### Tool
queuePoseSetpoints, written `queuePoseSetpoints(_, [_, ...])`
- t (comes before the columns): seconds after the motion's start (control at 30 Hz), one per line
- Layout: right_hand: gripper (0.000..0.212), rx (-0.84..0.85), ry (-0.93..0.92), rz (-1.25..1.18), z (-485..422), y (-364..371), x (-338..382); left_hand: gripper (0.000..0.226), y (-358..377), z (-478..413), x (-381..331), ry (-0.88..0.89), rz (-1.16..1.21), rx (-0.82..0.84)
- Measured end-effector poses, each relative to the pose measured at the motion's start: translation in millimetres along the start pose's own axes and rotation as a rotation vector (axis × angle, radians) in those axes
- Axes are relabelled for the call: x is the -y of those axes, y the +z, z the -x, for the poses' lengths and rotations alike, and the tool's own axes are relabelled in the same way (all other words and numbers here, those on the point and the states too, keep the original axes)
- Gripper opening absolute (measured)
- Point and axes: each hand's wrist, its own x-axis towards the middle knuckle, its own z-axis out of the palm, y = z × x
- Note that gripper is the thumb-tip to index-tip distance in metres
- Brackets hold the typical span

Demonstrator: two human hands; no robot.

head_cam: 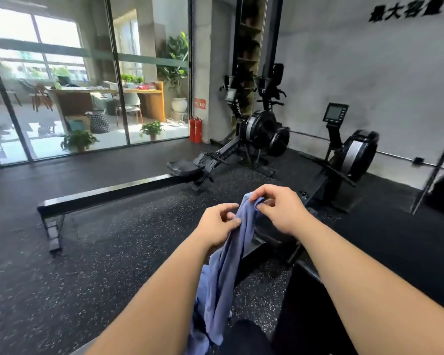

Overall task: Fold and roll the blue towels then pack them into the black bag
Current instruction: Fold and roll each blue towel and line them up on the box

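Both hands up over the gym floor, left hand [217, 224] and right hand [280, 208] each pinching the top edge of a bunched blue towel [226, 272] hanging between the forearms; folding not begun, next spread corners apart; bag unseen.

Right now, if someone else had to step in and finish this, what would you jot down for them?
Left hand: fingers pinching the blue towel just below its top edge.
Right hand: fingers pinching the towel's top corner.
Towel: held up, bunched, hanging down toward the lap; no folds, not rolled.
Black bag: not clearly in view.
Done: nothing visible.
Left: spread out, fold, roll and pack this towel, then any others.
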Motion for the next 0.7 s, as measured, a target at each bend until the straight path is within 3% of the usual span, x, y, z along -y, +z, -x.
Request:
queuePoseSetpoints(0.23, [0.044,-0.224,0.102,0.136,48.7,-76.5,-37.6,0.009,45.6,7.3,-61.0,0.146,-0.042,0.032])
queuePoseSetpoints(0.37, [0.045,-0.312,0.121,0.156,75.5,-117.6,-57.5,0.010,65.9,3.0,-94.2,0.219,-0.073,0.017])
queuePoseSetpoints(0.7, [0.041,-0.577,0.190,0.214,149.5,-232.1,-96.4,0.025,144.9,-0.9,-190.8,0.466,-0.362,0.202])
